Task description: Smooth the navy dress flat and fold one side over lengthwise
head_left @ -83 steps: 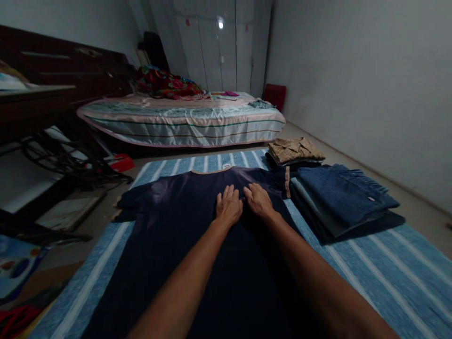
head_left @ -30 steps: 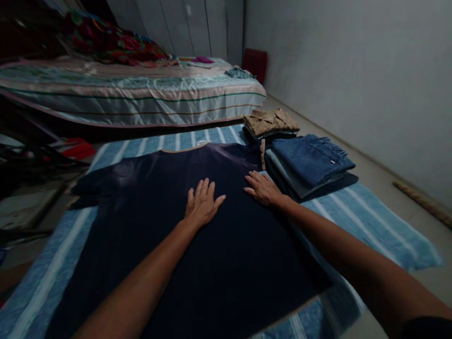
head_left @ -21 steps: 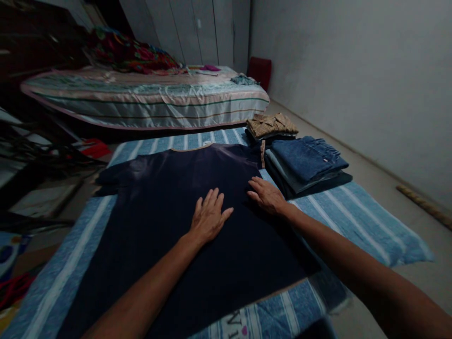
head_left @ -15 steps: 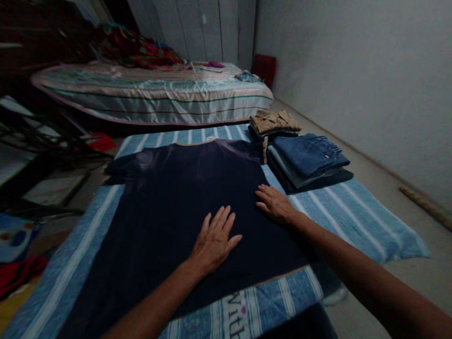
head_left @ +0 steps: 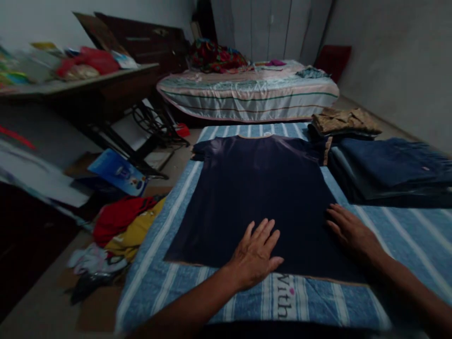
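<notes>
A dark navy T-shirt (head_left: 264, 188) with tan trim lies spread flat on a blue striped cloth (head_left: 165, 292), its neckline at the far side. My left hand (head_left: 256, 254) rests palm down on the lower middle of the shirt, fingers spread. Over the shirt's right edge lies my right hand (head_left: 353, 230), its fingers stretched out flat and the palm hidden. Neither hand grips the fabric. Folded jeans (head_left: 391, 165) are stacked to the right of the shirt, beyond my right hand.
Behind the jeans sits a folded tan patterned garment (head_left: 344, 121). A bed (head_left: 247, 96) stands farther back. On the left are a cluttered table (head_left: 141, 68), a blue box (head_left: 118, 172) and a heap of red and yellow clothes (head_left: 123, 221) on the floor.
My view has swung to the left, bringing the table and floor clothes into sight. Both hands stay flat on the shirt, with little visible movement across it.
</notes>
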Motion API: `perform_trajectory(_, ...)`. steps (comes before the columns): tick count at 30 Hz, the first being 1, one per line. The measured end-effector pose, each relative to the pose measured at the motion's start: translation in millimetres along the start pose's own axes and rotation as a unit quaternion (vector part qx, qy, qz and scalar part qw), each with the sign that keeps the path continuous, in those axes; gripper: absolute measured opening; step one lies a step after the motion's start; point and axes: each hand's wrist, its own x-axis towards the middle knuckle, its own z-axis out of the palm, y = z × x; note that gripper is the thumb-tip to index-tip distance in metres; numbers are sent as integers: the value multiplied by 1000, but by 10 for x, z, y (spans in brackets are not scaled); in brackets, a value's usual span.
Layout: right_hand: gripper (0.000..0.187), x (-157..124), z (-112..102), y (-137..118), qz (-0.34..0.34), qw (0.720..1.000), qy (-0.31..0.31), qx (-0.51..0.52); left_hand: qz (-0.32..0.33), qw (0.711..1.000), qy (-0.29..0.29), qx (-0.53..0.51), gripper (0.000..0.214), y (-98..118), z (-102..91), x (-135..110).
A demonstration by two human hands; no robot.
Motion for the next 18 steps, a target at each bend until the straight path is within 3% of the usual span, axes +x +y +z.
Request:
perform_trajectory(6, 44, -340, -105, 75, 26, 1000, 3, 14, -26, 1000, 14, -5, 53, 74, -10, -215)
perform_trajectory(12, 36, -635, -333, -43, 123, 990, 55, 42, -6, 997, 59, 56, 52, 87, 65, -427)
perform_trajectory(18, 31, -663, -529, -250, 242, 957, 57, 149, 45, 983, 135, 112, 46, -18, 237, -484)
